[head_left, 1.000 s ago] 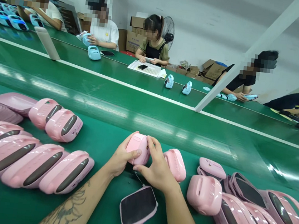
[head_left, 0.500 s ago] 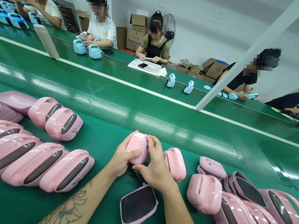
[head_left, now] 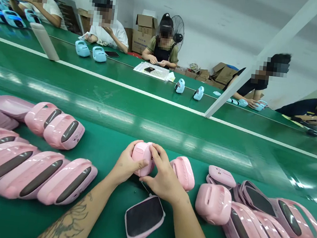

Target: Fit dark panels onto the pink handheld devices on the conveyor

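Observation:
A small pink housing (head_left: 142,156) is held between my two hands over the green table. My left hand (head_left: 126,165) wraps its left side, thumb across the front. On its right side, my right hand (head_left: 165,175) has its fingers on the top edge and its thumb low at the bottom. Just below lies a pink-rimmed part with a dark flat face (head_left: 144,220), a thin strip at its top running up toward my hands. Another pink housing (head_left: 183,172) stands right beside my right hand.
Rows of pink housings with dark windows (head_left: 67,181) stand at left, beside stacked pink shells (head_left: 8,105). More housings (head_left: 213,204) and dark-faced panels (head_left: 259,198) crowd the right. Beyond a white rail (head_left: 122,86), people sit with light-blue housings (head_left: 99,54).
The view has shifted slightly, moving most things a little left. My hands keep the same hold on the pink housing. Across the table, one person has raised a hand toward the head.

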